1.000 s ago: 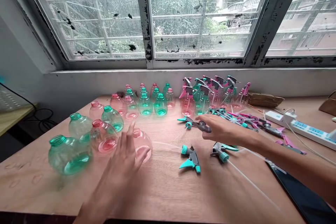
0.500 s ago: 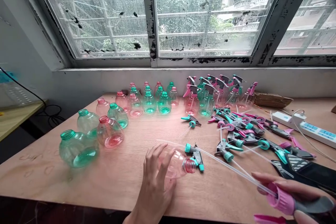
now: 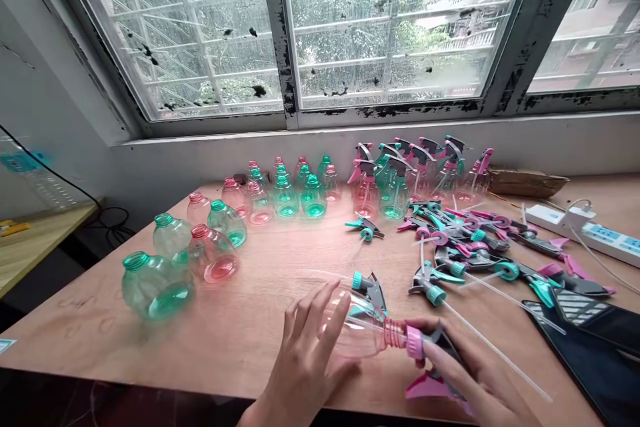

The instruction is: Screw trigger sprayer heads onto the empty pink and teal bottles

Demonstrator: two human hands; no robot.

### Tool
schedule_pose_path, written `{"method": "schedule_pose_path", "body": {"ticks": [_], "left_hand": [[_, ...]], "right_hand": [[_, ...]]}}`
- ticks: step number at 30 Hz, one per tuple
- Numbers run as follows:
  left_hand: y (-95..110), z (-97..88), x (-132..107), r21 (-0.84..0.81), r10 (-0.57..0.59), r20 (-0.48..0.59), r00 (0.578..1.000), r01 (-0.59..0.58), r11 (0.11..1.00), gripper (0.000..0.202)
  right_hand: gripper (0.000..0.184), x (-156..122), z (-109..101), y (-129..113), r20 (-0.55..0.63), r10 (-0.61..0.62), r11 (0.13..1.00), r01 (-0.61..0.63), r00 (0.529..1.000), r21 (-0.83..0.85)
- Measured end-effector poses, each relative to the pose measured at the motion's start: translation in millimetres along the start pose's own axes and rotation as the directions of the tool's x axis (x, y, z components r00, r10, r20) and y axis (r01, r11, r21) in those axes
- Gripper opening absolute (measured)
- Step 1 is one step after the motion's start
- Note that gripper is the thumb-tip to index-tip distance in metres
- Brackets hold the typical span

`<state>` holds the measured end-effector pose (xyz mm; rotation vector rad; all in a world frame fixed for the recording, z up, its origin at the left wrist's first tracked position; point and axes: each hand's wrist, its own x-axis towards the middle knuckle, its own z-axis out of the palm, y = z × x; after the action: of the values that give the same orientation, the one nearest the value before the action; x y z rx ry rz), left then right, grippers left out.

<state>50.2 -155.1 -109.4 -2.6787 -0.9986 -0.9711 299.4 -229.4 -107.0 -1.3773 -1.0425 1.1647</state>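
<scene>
My left hand [image 3: 315, 340] is closed around a clear pink bottle [image 3: 363, 330], which lies on its side with its threaded neck pointing right. My right hand [image 3: 465, 367] grips a pink and grey trigger spray head [image 3: 416, 343]. The pink collar sits at the mouth of the bottle, and the spray head's tube runs inside it. Whether the threads have engaged cannot be made out. Just behind the bottle lies a teal and grey spray head [image 3: 371, 290], partly seen through the clear plastic.
Loose spray heads [image 3: 470, 247] are heaped at the right, near a white power strip [image 3: 590, 230] and a black phone-like object [image 3: 585, 347]. Open green and pink bottles [image 3: 155, 287] stand at the left and back. Bottles with spray heads fitted [image 3: 397, 190] stand by the wall.
My right hand has moved left with the spray head, and its tube has gone into the bottle. The collar now meets the bottle's neck. My left hand and the bottle have shifted slightly right.
</scene>
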Motion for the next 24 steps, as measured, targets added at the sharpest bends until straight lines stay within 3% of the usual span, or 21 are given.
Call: {"method": "schedule_pose_path", "body": {"ticks": [7, 10, 12, 14, 16, 18, 20, 24], "left_hand": [[11.3, 6.9, -1.9, -0.017, 0.029, 0.109, 0.994, -0.027, 0.999, 0.081], [13.4, 8.5, -5.1, -0.170, 0.064, 0.152, 0.986, -0.038, 0.985, 0.079], [11.8, 7.7, -6.9, -0.350, -0.008, 0.133, 0.991, 0.054, 0.935, 0.077], [8.2, 5.9, -6.9, -0.568, -0.227, 0.108, 0.968, 0.248, 0.785, 0.077], [3.8, 4.0, -4.3, -0.732, -0.457, 0.210, 0.864, 0.449, 0.513, 0.074], [0.2, 2.7, 0.1, -0.770, -0.523, 0.373, 0.767, 0.570, 0.287, 0.069], [-1.9, 2.4, 4.4, -0.756, -0.520, 0.437, 0.734, 0.613, 0.230, 0.067], [-2.7, 3.4, 6.3, -0.774, -0.495, 0.431, 0.754, 0.591, 0.227, 0.073]], "right_hand": [[0.037, 28.8, 0.6, 25.1, 0.108, -0.145, 0.988, 0.139, 0.984, 0.063], [0.037, 36.2, -1.0, 29.4, 0.102, -0.128, 0.992, 0.128, 0.986, 0.011], [0.040, 36.9, -1.6, 29.5, 0.099, -0.058, 0.998, 0.061, 0.993, -0.024], [0.043, 35.4, -1.3, 27.9, 0.115, -0.009, 0.999, 0.013, 0.993, -0.034], [0.043, 33.1, 0.2, 24.7, 0.116, -0.010, 1.000, 0.012, 0.993, -0.017], [0.042, 30.9, 2.4, 20.7, 0.101, -0.022, 1.000, 0.021, 0.995, 0.011], [0.042, 29.2, 4.2, 16.7, 0.068, -0.030, 0.999, 0.028, 0.997, 0.028], [0.044, 27.0, 4.5, 11.0, 0.064, -0.019, 0.999, 0.017, 0.998, 0.041]]}}
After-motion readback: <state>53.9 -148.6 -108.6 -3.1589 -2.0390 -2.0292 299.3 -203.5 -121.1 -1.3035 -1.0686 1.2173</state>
